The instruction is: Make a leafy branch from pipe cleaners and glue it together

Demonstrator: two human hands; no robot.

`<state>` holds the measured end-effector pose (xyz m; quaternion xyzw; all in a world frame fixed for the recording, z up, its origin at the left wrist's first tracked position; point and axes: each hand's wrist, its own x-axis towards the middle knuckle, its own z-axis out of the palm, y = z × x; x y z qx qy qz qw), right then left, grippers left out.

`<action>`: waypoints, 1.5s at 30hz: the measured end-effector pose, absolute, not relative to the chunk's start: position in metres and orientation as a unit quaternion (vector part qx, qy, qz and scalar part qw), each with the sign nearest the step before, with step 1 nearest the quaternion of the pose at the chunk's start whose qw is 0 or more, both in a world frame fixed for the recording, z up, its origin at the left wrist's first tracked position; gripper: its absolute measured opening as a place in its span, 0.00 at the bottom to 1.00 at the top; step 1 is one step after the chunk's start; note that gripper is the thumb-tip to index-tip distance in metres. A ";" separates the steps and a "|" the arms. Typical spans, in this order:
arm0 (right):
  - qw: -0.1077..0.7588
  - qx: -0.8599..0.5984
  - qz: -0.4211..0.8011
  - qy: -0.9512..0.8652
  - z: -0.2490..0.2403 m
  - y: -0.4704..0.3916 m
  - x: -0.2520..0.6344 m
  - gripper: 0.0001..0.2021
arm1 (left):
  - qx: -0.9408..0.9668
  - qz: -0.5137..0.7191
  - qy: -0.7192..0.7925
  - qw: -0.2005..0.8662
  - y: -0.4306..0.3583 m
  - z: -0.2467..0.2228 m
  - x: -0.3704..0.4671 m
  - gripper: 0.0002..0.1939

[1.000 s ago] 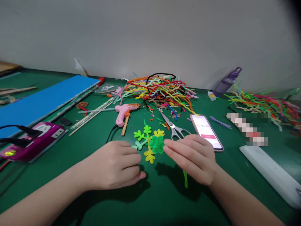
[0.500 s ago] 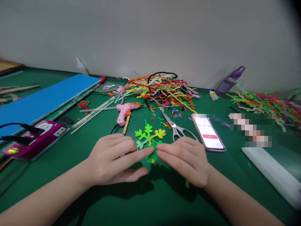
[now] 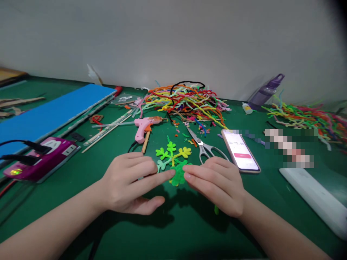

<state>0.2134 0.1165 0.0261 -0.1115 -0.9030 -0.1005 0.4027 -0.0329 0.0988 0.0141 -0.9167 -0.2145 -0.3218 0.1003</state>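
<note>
Between my hands is a pipe-cleaner sprig [image 3: 173,157] with leaf shapes in several greens and yellow. A fuller dark green leaf [image 3: 179,176] sits at its near end. My left hand [image 3: 130,182] touches that leaf's left side with its stretched index fingertip; the thumb stands apart below. My right hand [image 3: 217,184] has its fingers pressed together at the leaf's right edge, its thumb hidden. A green stem end [image 3: 216,209] pokes out beneath the right hand. Just beyond the right hand lie scissors [image 3: 204,146].
A pink glue gun [image 3: 142,128] lies beyond my left hand, near wooden sticks [image 3: 108,130]. Loose pipe cleaners [image 3: 184,99] are heaped at the back. To the right are a phone [image 3: 241,150] and a purple bottle [image 3: 267,90]; to the left, a purple power strip [image 3: 40,159] and blue board [image 3: 54,108].
My left index fingertip has drawn slightly left and the thumb has pulled back. The right fingers have shifted a little right, so more of the dark green leaf shows.
</note>
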 end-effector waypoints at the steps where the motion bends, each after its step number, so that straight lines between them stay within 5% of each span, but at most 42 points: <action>1: 0.405 -0.111 -0.098 -0.902 0.025 0.117 0.213 0.07 | -0.917 -0.323 -0.214 0.098 0.099 0.014 -0.033 0.20; 14: 0.422 -0.119 -0.033 -0.898 0.009 0.122 0.204 0.06 | -0.919 -0.315 -0.239 -0.005 0.100 0.008 -0.031 0.20; 19: 0.431 -0.311 0.186 -0.826 0.006 0.123 0.194 0.02 | -0.872 -0.342 -0.344 -0.069 0.104 0.010 -0.030 0.08; 25: 0.348 -0.479 0.418 -0.689 0.014 0.129 0.196 0.04 | -0.831 -0.378 -0.399 -0.089 0.110 0.011 -0.029 0.06; 45: 0.262 -0.381 0.704 -0.539 0.016 0.120 0.189 0.10 | -0.710 -0.330 -0.413 -0.466 0.111 0.014 -0.025 0.08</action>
